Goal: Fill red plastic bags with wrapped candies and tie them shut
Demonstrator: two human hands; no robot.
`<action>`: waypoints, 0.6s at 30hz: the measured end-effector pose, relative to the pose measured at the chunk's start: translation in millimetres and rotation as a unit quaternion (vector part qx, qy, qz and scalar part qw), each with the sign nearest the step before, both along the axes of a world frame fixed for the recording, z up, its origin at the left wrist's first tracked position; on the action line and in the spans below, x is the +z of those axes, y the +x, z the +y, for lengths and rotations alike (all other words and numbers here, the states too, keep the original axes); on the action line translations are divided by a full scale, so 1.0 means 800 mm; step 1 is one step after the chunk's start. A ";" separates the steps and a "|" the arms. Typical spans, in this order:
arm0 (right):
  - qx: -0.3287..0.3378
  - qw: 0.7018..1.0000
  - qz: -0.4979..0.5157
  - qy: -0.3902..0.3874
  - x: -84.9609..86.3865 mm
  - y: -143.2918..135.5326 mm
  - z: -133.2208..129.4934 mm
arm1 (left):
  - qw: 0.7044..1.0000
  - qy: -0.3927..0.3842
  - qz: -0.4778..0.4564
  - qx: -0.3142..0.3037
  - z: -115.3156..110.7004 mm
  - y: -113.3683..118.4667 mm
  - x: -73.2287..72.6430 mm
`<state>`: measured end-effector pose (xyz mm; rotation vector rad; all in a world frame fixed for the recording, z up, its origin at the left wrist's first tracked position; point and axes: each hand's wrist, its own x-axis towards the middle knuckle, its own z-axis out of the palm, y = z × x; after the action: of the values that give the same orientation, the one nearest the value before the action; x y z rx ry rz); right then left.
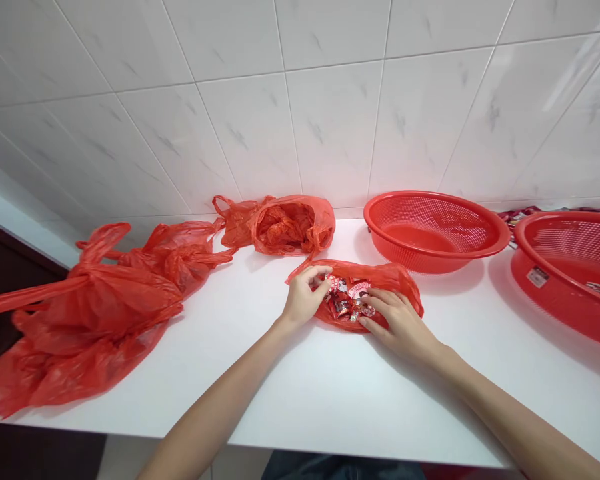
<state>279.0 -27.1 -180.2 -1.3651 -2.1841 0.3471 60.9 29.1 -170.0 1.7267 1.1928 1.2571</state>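
A red plastic bag (395, 277) lies opened out on the white table, with several small wrapped sweets (343, 303) in red, white and dark wrappers inside. At the bag's left side, my left hand (303, 297) has its fingers curled over the rim, thumb near the forefinger. From the right, my right hand (397, 320) reaches into the bag's mouth. Its fingers are spread and rest on the sweets and the plastic. Part of the contents is hidden beneath those fingers.
Behind the bag is a rolled-open red bag (295, 227) of crumpled plastic. Filled red bags (95, 313) lie to the left. On the right stand a red colander basket (435, 257) and a larger red basket (565, 280). A tiled wall (330, 127) backs the white table (290, 400).
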 end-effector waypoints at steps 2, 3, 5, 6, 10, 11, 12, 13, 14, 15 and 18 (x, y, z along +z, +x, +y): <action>0.007 0.994 0.105 -0.033 0.006 0.000 -0.001 | 0.997 -0.030 -0.066 -0.029 -0.007 0.002 0.006; 0.022 0.984 0.166 -0.056 0.011 0.000 -0.002 | 0.994 -0.043 -0.087 -0.050 -0.013 0.005 0.009; 0.066 0.952 0.276 -0.117 0.019 -0.001 -0.005 | 0.988 -0.067 -0.105 -0.093 -0.024 0.012 0.015; 0.083 0.932 0.318 -0.152 0.023 -0.002 -0.007 | 0.985 -0.077 -0.108 -0.111 -0.030 0.016 0.018; 0.102 0.866 0.415 -0.261 0.029 -0.005 -0.013 | 0.981 -0.088 -0.127 -0.120 -0.046 0.027 0.026; 0.100 0.852 0.435 -0.273 0.029 -0.005 -0.013 | 0.980 -0.088 -0.134 -0.115 -0.047 0.028 0.028; 0.098 0.840 0.454 -0.281 0.029 -0.005 -0.014 | 0.979 -0.090 -0.139 -0.116 -0.048 0.028 0.030; 0.097 0.829 0.472 -0.284 0.029 -0.005 -0.014 | 0.978 -0.095 -0.138 -0.124 -0.049 0.028 0.031; 0.095 0.821 0.486 -0.286 0.030 -0.006 -0.014 | 0.977 -0.100 -0.130 -0.137 -0.049 0.028 0.031; 0.093 0.815 0.495 -0.288 0.030 -0.006 -0.014 | 0.976 -0.103 -0.116 -0.152 -0.049 0.028 0.032; 0.091 0.811 0.497 -0.295 0.029 -0.007 -0.015 | 0.978 -0.093 -0.074 -0.169 -0.050 0.030 0.031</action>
<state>273.7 -39.2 -157.3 -0.8661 -1.3077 1.5249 85.1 -10.9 -145.6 1.5884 0.8565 1.0149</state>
